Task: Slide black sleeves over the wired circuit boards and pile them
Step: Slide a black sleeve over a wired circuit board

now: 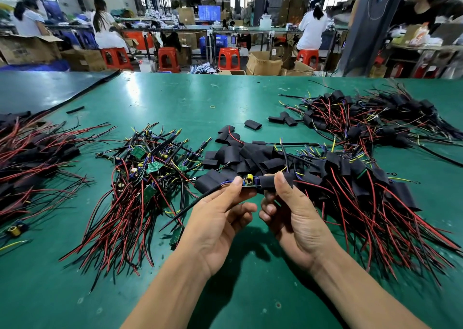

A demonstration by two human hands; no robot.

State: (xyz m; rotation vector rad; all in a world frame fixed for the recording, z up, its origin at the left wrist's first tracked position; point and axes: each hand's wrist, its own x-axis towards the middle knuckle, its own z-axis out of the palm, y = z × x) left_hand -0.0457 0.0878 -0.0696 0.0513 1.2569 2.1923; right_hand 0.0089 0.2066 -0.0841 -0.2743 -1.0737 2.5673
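My left hand (220, 218) pinches a small circuit board (250, 181) with a yellow coil on it; its black and red wires trail down to the left. My right hand (293, 213) pinches a black sleeve (269, 181) at the board's right end, and the sleeve covers that end only. Both hands hover over the green table (225, 278), just in front of a heap of loose black sleeves (240, 156). Bare wired boards (145, 173) lie in a tangle to the left. Sleeved boards (355, 178) with red wires are piled to the right.
More sleeved bundles lie at the far right (370, 118) and at the left edge (32, 158). A few stray sleeves (253, 124) and a rubber band (212, 107) lie further back. Beyond the table people sit at benches among red stools (228, 58) and cardboard boxes.
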